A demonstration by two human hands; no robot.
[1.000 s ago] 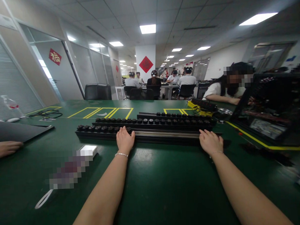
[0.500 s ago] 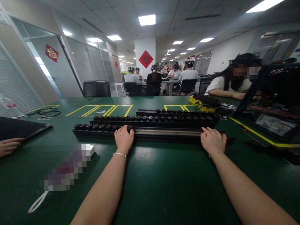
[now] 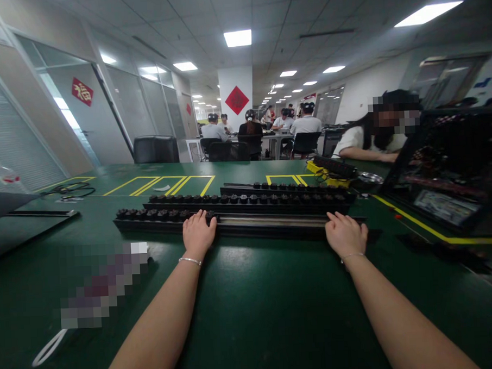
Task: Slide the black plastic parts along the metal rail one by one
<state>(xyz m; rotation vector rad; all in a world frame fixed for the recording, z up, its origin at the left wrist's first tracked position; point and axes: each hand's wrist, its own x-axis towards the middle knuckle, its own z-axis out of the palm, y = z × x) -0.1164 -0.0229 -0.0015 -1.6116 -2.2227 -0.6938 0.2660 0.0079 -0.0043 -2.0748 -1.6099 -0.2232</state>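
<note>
A: What is the long black thing in front?
B: A front rail (image 3: 248, 228). It runs side to side on the green surface (image 3: 276, 308), with two more rails between it and the far edge.
A: What's on it?
B: Black round bits (image 3: 151, 213) sit in a row on its left part. The right part shows a shiny strip (image 3: 272, 221).
A: Who is touching it?
B: The person. The left hand (image 3: 199, 231) is where the row stops. The right hand (image 3: 346, 232) is near the right end.
A: Is each grip spread or pinching?
B: The left thumb stands apart from its fingers. The right fingers bend over the rail. The undersides are hidden, so I can't tell if either grip pinches.
A: What's behind?
B: A middle rail (image 3: 249, 201), then a back rail (image 3: 285, 187). Yellow tape (image 3: 208, 185) makes boxes near the far edge, and a black chair (image 3: 155, 150) stands past that edge.
A: And the sides?
B: On the surface's left side is a dark flat board (image 3: 10, 202). A blurred-out thing (image 3: 101, 286) with a white loop lies closer to us. On the right side stands a black case (image 3: 445, 170) full of parts, with another person (image 3: 350, 140) behind it.
</note>
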